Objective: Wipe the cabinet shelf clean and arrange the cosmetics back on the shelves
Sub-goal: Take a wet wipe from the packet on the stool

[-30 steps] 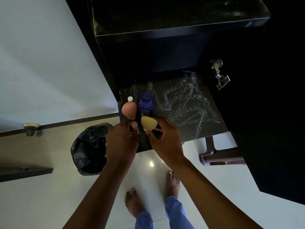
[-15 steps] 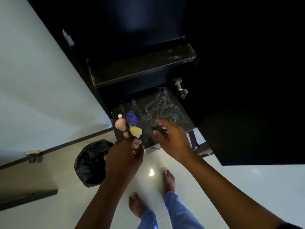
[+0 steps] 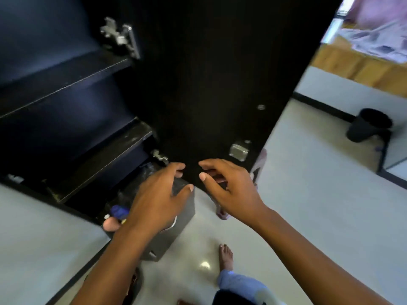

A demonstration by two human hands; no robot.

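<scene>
Both hands have left the cosmetics and now hover empty with loosely spread fingers, the left hand (image 3: pixel 158 199) nearer to the blue bottle (image 3: pixel 119 211) and pink sponge (image 3: pixel 111 224) standing on the lowest shelf (image 3: pixel 141 186) just left of its wrist, the right hand (image 3: pixel 229 188) further away

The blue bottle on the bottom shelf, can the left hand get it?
Probably yes. The left hand is open and holds nothing, hovering just above the blue bottle, which stands at the shelf's front edge beside a pink sponge.
</scene>
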